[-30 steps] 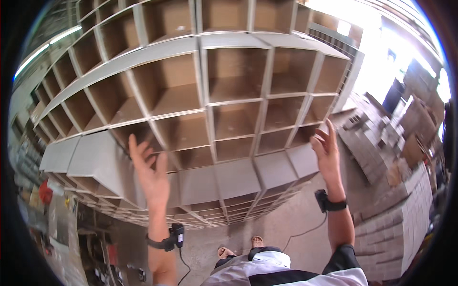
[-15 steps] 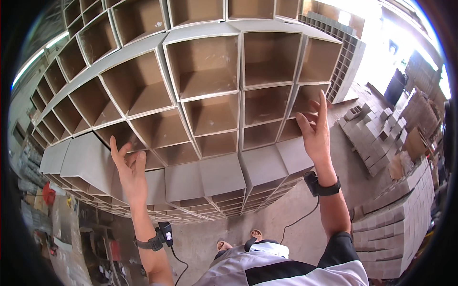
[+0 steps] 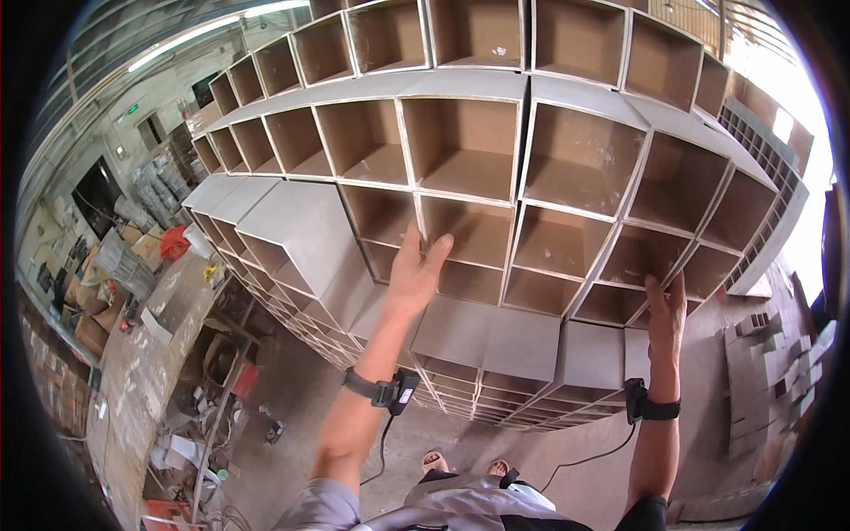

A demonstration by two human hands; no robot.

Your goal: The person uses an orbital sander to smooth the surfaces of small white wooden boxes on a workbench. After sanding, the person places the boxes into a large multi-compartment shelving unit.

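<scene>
In front of me is a tall stack of open-fronted grey boxes [image 3: 465, 85] with brown insides, divided into square compartments. My left hand [image 3: 416, 270] is raised at the lower compartments near the middle, thumb and fingers apart. Its fingertips overlap an upright divider edge; whether they touch it I cannot tell. Farther right, my right hand [image 3: 666, 319] is up at the lower right compartments, thumb and fingers stretched upward and apart. Some of its fingers are hidden behind the hand. Nothing loose shows in either hand.
A long worn workbench [image 3: 146, 354] stands at the left, with clutter beneath. A red bag [image 3: 173, 242] lies at its far end. Stacked grey blocks or boxes [image 3: 770, 372] stand on the floor at the right. A cable hangs from each wrist strap.
My view has swung left, bringing more of the workbench into sight. Both hands appear farther right in the picture, the left now over the middle compartments and the right lower against the boxes.
</scene>
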